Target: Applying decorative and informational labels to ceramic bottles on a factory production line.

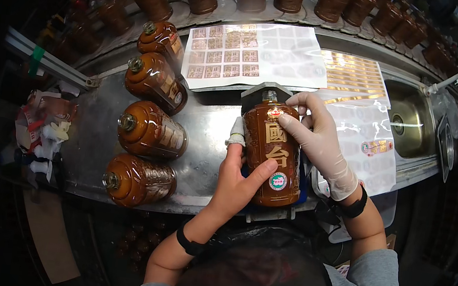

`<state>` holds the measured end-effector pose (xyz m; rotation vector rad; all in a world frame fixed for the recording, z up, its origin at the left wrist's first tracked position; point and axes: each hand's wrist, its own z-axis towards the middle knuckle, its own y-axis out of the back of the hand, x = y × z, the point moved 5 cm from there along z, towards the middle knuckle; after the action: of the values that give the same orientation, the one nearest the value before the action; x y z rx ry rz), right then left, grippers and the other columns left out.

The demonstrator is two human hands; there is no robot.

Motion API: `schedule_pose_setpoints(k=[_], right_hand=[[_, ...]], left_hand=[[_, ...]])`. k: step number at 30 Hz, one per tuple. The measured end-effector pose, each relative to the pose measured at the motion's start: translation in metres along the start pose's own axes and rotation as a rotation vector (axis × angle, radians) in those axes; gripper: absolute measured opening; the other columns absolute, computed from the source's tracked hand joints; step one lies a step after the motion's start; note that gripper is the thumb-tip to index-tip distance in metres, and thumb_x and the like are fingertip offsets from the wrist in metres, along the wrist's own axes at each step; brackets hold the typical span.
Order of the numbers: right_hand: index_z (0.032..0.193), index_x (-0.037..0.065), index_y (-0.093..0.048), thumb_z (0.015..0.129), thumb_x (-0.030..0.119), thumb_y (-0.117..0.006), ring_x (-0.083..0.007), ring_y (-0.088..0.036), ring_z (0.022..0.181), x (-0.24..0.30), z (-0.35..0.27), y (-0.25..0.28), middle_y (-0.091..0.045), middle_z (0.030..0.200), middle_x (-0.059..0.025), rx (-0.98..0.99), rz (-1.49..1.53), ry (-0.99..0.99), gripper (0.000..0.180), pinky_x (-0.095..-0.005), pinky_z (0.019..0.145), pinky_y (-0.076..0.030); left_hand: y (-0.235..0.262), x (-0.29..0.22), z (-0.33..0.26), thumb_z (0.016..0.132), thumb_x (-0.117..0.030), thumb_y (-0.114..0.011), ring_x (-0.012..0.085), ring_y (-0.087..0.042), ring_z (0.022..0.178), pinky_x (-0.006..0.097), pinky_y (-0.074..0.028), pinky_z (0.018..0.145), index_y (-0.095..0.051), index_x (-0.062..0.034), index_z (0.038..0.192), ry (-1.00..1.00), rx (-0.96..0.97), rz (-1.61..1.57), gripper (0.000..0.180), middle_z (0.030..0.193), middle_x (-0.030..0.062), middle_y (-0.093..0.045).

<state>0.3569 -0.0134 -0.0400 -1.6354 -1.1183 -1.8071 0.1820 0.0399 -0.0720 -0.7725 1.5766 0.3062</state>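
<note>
The glossy brown, round-shouldered glass bottle [269,151] sits between both hands, neck [269,96] pointing away from us; the bare left hand [237,186] clasps its side, the white-gloved right hand [321,139], nearer the neck, thumbs a small red label [274,112], grip unclear.

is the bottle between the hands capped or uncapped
Uncapped, it seems: the brown bottle ends in a bare, clear glass neck, with no cap visible on it.
</note>
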Motion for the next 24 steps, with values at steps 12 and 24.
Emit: schedule_pose_setpoints(k=[12, 24], right_hand=[[0.108, 0.002, -0.063, 0.084, 0.026, -0.08, -0.0078, -0.046, 0.073, 0.0014, 0.001, 0.0007, -0.054, 0.093, -0.0021, -0.014, -0.049, 0.035, 0.037, -0.0233, 0.065, -0.042], [0.108, 0.003, -0.064, 0.084, 0.026, -0.08, -0.0043, -0.041, 0.064, -0.001, 0.0009, 0.0011, -0.052, 0.093, -0.0009, -0.008, -0.04, 0.007, 0.038, -0.0217, 0.059, -0.039]], left_hand=[[-0.0012, -0.0011, 0.0002, 0.095, -0.023, -0.071, 0.0222, -0.06, 0.121, 0.037, -0.047, 0.104, -0.035, 0.004, 0.146, -0.024, -0.014, -0.031, 0.067, 0.133, 0.0169, -0.058], [-0.0028, -0.0026, 0.001, 0.095, -0.022, -0.071, 0.0219, -0.058, 0.123, 0.038, -0.044, 0.107, -0.036, 0.0038, 0.145, -0.025, -0.011, -0.06, 0.066, 0.133, 0.0161, -0.058]])
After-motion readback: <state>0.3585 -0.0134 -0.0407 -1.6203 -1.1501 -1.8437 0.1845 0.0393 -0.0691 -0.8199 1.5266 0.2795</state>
